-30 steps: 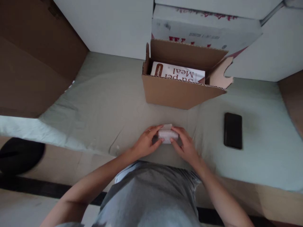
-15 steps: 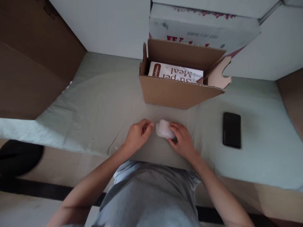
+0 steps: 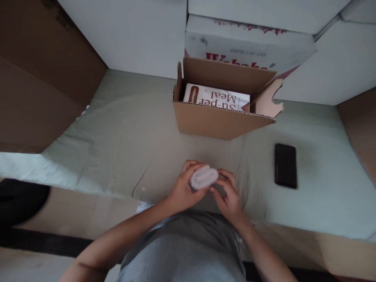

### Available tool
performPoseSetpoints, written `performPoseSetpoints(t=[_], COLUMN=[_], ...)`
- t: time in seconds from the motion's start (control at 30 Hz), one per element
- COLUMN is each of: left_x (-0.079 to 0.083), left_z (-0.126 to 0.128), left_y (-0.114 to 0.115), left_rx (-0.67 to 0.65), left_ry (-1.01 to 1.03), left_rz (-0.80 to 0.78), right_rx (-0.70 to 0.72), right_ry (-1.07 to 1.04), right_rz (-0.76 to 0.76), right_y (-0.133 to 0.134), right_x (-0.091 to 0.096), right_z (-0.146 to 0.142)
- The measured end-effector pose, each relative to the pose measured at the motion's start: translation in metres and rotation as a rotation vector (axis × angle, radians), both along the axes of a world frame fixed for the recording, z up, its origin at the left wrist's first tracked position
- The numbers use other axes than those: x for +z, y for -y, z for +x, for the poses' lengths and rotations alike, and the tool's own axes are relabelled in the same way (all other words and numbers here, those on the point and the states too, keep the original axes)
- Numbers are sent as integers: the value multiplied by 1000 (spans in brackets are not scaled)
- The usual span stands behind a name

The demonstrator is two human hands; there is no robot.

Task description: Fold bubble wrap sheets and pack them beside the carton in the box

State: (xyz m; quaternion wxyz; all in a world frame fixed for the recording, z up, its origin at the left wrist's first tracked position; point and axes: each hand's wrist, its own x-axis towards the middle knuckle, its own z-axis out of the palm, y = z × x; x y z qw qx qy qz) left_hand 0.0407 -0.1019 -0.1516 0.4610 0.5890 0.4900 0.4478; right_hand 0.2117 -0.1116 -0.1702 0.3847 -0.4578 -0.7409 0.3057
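A small, whitish, rounded bundle (image 3: 204, 177), which looks like bubble wrap, is held just in front of my body above the covered surface. My left hand (image 3: 185, 190) is wrapped around its left side, thumb below and fingers above. At the bundle's right end, the fingertips of my right hand (image 3: 228, 194) pinch its edge. What is inside the wrapping cannot be made out. Beyond my hands stands an open brown cardboard box (image 3: 217, 123) with a white "Su-per Meal" carton (image 3: 219, 96) in it.
A black phone-like object (image 3: 286, 165) lies on the pale green sheet (image 3: 320, 184) to the right. A large brown box (image 3: 44, 90) rises at the left. Behind the open box is a white carton with red lettering (image 3: 246, 43). A dark round object (image 3: 22, 199) sits on the floor at left.
My left hand has moved right and taken hold of the bundle, which was only in my right hand. The bundle has turned and come closer to my body.
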Motion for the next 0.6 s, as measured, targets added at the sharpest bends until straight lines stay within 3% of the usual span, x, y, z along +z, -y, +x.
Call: performPoseSetpoints(t=[0.1, 0.23, 0.4, 0.5, 0.6], left_x=[10, 19, 29, 44, 69], left_z=[-7, -11, -14, -20, -27], left_y=[-2, -5, -13, -26, -49], left_rx=[-131, -287, -350, -324, -296], left_ry=[26, -26, -141, -228, -413], left_rz=[102, 128, 351, 462, 633], right_rx=[-54, 102, 231, 108, -184], right_ry=[-104, -31, 108, 142, 182], right_rz=[-50, -164, -28, 36, 349], right_y=[-3, -13, -36, -61, -102], right_x=[9, 30, 71, 107, 151], right_z=[7, 15, 32, 56, 78])
